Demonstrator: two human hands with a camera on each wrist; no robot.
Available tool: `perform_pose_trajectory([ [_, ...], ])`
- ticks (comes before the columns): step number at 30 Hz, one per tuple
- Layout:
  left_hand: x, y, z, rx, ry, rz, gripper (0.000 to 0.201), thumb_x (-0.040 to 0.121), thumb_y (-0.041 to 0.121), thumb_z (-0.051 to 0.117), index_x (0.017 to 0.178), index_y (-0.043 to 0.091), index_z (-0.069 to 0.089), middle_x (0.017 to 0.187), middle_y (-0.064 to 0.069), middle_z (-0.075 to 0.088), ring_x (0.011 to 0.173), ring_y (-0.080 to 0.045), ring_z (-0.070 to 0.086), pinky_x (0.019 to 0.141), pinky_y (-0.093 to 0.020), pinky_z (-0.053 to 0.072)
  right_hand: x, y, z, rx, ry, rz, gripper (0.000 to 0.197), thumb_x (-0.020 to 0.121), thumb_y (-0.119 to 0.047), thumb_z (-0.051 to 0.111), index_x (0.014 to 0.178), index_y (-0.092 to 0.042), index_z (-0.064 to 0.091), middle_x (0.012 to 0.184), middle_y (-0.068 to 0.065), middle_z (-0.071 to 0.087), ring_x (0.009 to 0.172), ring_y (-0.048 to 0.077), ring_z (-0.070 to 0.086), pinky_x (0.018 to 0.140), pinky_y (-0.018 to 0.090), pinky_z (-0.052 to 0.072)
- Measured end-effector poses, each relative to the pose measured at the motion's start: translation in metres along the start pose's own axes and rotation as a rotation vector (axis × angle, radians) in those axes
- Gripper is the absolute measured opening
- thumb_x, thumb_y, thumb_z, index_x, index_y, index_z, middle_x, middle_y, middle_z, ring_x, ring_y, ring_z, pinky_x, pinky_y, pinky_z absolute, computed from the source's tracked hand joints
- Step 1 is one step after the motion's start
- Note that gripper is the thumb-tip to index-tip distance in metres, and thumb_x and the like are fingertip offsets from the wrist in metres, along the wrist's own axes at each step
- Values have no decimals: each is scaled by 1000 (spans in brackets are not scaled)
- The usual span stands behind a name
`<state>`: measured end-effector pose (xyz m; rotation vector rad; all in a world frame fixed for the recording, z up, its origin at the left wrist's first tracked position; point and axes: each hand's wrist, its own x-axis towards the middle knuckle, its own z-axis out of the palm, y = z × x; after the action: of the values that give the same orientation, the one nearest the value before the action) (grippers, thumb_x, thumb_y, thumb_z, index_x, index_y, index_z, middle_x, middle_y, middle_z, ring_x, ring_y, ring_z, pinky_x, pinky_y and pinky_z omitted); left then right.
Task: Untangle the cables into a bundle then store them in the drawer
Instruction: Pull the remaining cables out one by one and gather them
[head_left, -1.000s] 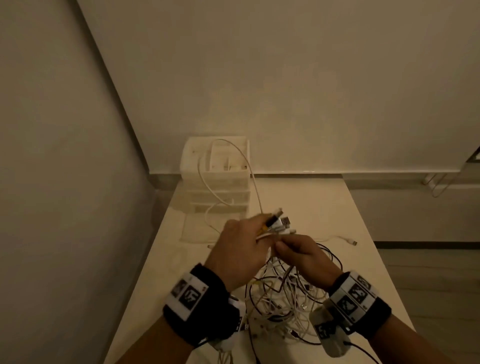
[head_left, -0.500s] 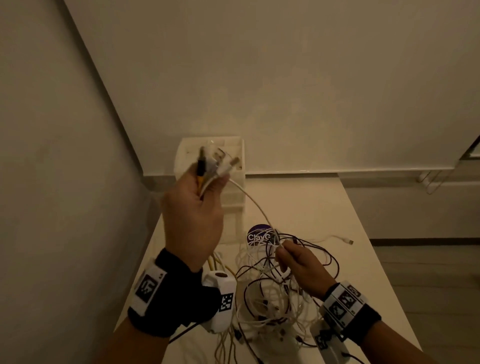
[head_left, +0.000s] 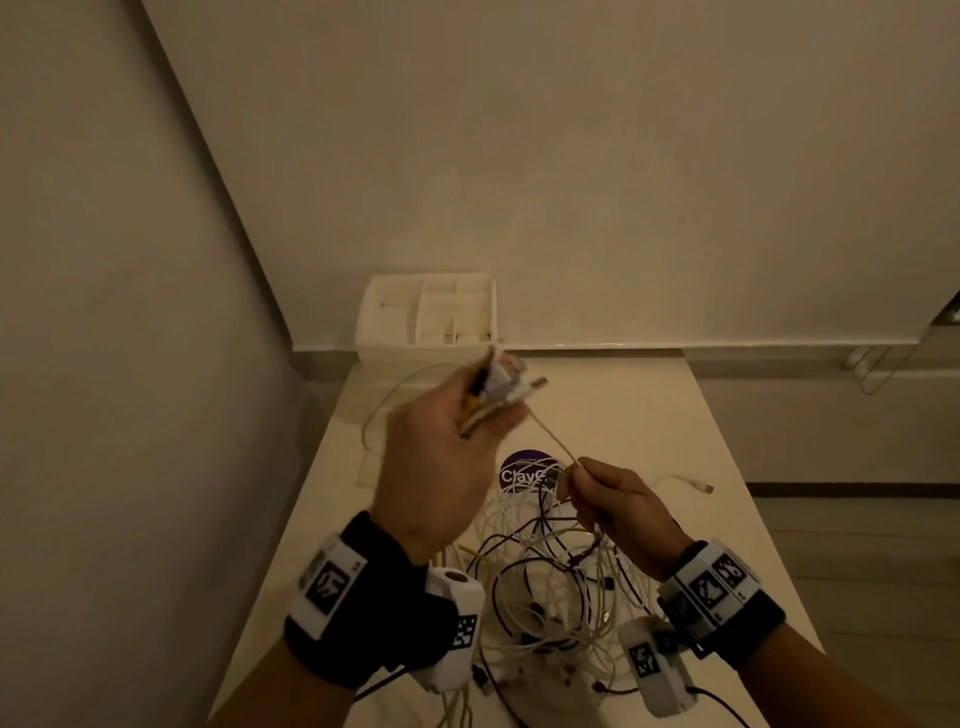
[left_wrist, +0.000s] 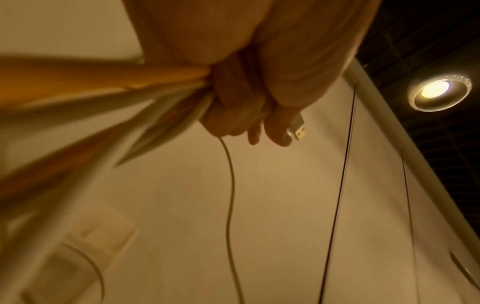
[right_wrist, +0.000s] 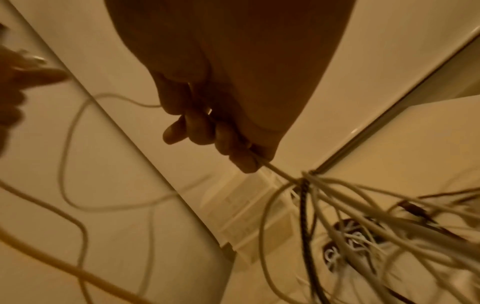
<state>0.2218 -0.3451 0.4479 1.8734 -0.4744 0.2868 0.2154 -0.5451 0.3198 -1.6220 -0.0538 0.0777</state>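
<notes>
Our left hand is clamped around a bunch of cable plugs, held up above the tangle of cables on the table. Our right hand pinches one white cable running up to that bunch. The drawer unit sits beyond both grips.

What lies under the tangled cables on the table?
Under the tangled cables, a round purple sticker on the table shows partly; the cables and right hand cover the rest.
</notes>
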Motion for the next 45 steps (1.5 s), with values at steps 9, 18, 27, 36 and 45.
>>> perform_pose_trajectory([
  [9, 8, -37, 35, 382, -232, 77, 5, 90, 20, 61, 90, 18, 65, 70, 1, 66, 64, -20, 58, 59, -36, 47, -3, -44, 7, 192, -79, -90, 28, 88, -16, 48, 65, -3, 57, 57, -2, 46, 55, 13, 34, 56, 26, 28],
  [18, 20, -5, 16, 296, 21, 120, 17, 90, 11, 62, 106, 15, 68, 77, 10, 64, 58, 9, 55, 50, -6, 41, -6, 0, 11, -100, -129, -122, 29, 96, -21, 44, 77, -1, 54, 67, 4, 52, 61, 14, 48, 63, 24, 43],
  [27, 29, 23, -21, 151, 371, 250, 15, 91, 16, 64, 104, 23, 64, 85, 31, 55, 75, 19, 56, 66, 0, 41, 4, 32, 5, -563, -119, -175, 23, 100, -23, 44, 85, -18, 61, 78, -9, 65, 77, 6, 61, 75, 26, 49],
  [36, 3, 15, -3, 314, 10, 325, 55, 85, 18, 72, 136, 22, 52, 85, 15, 70, 59, -3, 65, 66, 0, 47, 4, 1, 0, -327, -134, -148, 27, 101, -7, 45, 85, -15, 66, 72, 4, 67, 65, 3, 59, 66, 13, 43],
  [45, 12, -29, 22, 548, -255, 177, 16, 87, 15, 56, 101, 19, 62, 70, -3, 65, 63, -24, 59, 56, -37, 47, -1, -18, 2, -273, -186, -177, 14, 99, -12, 51, 98, -8, 65, 78, 12, 68, 74, 19, 68, 75, 31, 55],
])
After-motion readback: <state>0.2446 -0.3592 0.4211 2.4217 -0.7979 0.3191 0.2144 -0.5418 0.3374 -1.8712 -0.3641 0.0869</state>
